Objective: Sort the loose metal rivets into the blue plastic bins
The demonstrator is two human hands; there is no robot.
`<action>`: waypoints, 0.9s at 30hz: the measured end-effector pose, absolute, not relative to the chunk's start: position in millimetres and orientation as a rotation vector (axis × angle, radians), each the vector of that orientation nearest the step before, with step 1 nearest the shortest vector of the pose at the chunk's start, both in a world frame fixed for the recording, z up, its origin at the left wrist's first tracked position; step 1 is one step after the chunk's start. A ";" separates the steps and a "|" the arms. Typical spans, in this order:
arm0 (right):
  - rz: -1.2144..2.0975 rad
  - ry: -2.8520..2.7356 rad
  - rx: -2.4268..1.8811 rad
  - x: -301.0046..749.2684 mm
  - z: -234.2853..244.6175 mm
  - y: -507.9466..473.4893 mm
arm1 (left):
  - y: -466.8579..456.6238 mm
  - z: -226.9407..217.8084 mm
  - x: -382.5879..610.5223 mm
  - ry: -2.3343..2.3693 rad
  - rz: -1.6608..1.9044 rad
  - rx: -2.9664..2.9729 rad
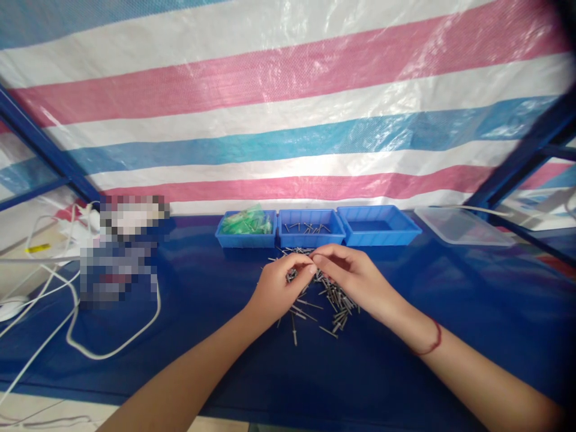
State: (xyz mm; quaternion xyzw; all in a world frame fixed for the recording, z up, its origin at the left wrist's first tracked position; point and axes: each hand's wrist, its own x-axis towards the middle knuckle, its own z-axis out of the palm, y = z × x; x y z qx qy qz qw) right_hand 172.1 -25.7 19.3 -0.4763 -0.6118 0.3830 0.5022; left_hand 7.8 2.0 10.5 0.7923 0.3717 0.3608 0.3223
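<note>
A pile of silvery pop rivets (pixel 341 300) lies on the blue table under my two hands. My left hand (pixel 282 283) is closed, its thumb and forefinger pinched together above the pile. Opposite it, my right hand (pixel 355 277) is also pinched, its fingertips meeting those of the left. Whatever sits between the fingertips is too small or too hidden to make out. Just behind the hands, the middle blue bin (pixel 310 240) has several rivets in it. Part of the pile is covered by my fingers.
Left of the middle bin stands a blue bin (pixel 245 241) with a green plastic bag (pixel 247 222). To the right is another blue bin (pixel 382 239), then a clear plastic lid (pixel 463 227). White cables (pixel 72 327) trail over the table's left side. Striped sheeting (pixel 288 144) hangs behind.
</note>
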 end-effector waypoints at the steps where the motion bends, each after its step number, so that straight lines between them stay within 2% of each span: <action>1: 0.927 -1.458 -1.153 171.5 17.8 -25.7 | 2.2 10.4 7.9 0.975 0.961 2.063; 7: 0.974 -1.302 -1.187 169.7 7.6 -23.8 | 1.5 10.6 8.3 0.909 1.022 2.000; 11: 0.945 -1.401 -1.173 170.4 7.3 -23.7 | 0.9 7.8 8.6 0.920 0.986 1.975; 19: 0.748 -1.549 -1.156 169.7 5.1 -27.2 | 5.6 4.4 6.8 1.019 0.853 2.200; 27: 0.552 -1.659 -1.164 174.4 6.9 -25.0 | 8.6 13.9 0.9 0.993 0.925 2.100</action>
